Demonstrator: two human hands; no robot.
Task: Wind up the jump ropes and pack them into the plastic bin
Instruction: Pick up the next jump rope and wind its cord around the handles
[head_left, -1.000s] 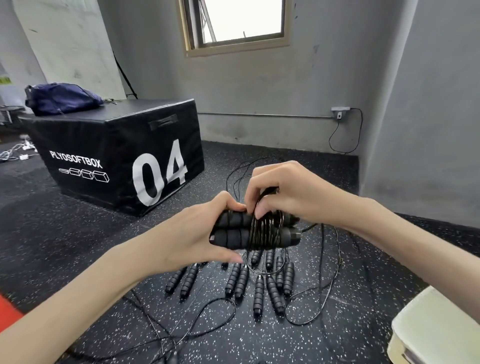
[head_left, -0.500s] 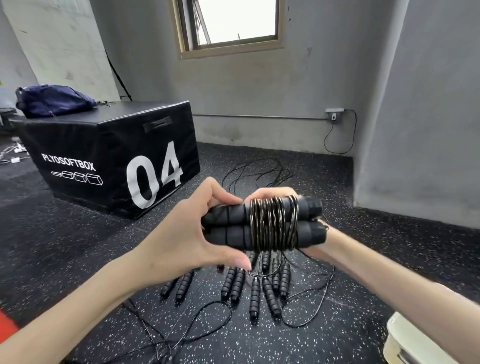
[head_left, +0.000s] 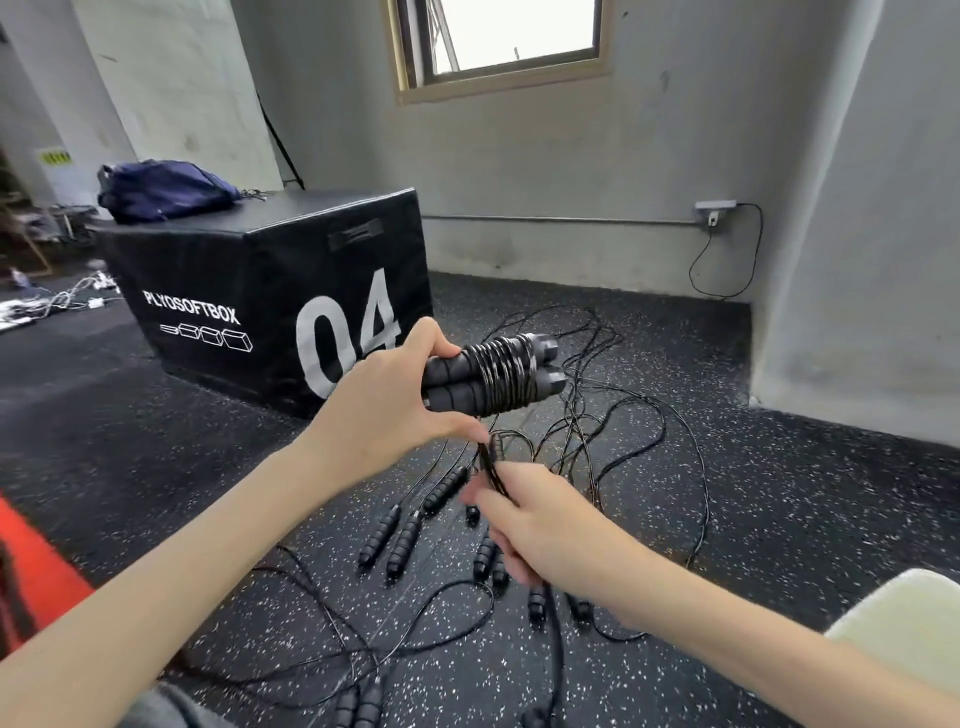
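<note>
Left hand (head_left: 384, 410) is gripping the paired handles (head_left: 493, 376) just before the plyo box (head_left: 270, 291), steadying the coil, while right hand (head_left: 535, 525) is pinching the cord's loose tail (head_left: 488, 462) below them, likely for tucking; bin unseen.

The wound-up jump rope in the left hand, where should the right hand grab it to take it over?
Best bet is the bare handle ends sticking out past the coiled cord, coming from the right. The left hand already covers the other end, and gripping across both handles should keep the wraps from slipping. The right hand is pinching loose cord.
</note>
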